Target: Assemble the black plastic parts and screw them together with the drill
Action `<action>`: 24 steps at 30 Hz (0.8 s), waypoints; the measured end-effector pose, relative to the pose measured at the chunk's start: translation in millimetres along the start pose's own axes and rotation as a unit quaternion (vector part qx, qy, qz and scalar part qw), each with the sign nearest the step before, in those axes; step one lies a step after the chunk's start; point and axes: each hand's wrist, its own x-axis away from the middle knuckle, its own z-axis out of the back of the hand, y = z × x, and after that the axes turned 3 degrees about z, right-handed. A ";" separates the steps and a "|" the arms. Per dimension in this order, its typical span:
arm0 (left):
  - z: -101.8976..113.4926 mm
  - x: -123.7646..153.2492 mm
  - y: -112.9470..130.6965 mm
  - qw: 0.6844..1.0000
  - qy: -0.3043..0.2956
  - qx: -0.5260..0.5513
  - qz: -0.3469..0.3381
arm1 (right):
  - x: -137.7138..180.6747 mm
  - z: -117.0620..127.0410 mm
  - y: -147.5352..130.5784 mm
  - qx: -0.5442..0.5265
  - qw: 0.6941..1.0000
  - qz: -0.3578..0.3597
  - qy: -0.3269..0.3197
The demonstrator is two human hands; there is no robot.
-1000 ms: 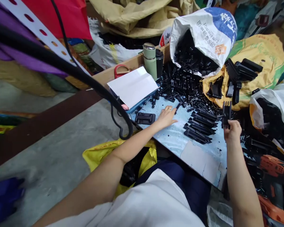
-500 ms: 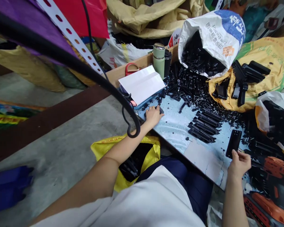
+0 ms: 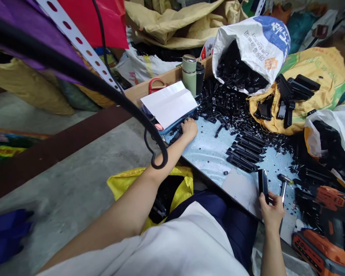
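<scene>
My right hand (image 3: pixel 271 211) pinches a black plastic piece (image 3: pixel 263 184), held upright on edge above the front of the blue work surface (image 3: pixel 209 149). Just beside that hand is a hammer (image 3: pixel 284 187), its handle partly hidden by the fingers. My left hand (image 3: pixel 189 129) is at the far left of the surface, by the blue tray under a folded white sheet (image 3: pixel 171 103). Its fingers curl downward, and whatever is under them is hidden. A dark part (image 3: pixel 176 136) lies beside the left wrist. Between the hands several long black pieces (image 3: pixel 245 151) lie in a row.
Loose black parts and screws (image 3: pixel 232 107) heap at the back. Behind them are a white sack (image 3: pixel 253 42), a yellow sack (image 3: pixel 319 69) and a green flask (image 3: pixel 189 74). An orange cordless drill (image 3: pixel 330 230) stands right. A black curved bar (image 3: pixel 117 94) crosses the upper left.
My right hand has moved left with the black piece, now turned on edge, and the hammer has come into view. My left hand has slid back toward the tray, its fingers more curled.
</scene>
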 end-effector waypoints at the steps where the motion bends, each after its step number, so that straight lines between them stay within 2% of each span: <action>1: -0.1 -0.8 -0.1 1.000 0.003 0.001 0.000 | 0.8 0.4 0.3 0.002 1.000 0.003 -0.002; 16: 1.3 3.4 -28.7 0.995 -0.022 0.059 -0.083 | 8.3 -1.1 1.2 0.006 1.000 -0.002 -0.015; 20: 0.6 1.6 -29.5 0.994 -0.037 0.052 -0.090 | 8.5 0.1 0.1 0.006 1.000 -0.014 -0.024; 24: -1.8 4.0 -24.4 0.992 -0.045 0.026 -0.114 | 9.7 -1.5 1.3 0.027 0.999 0.004 -0.022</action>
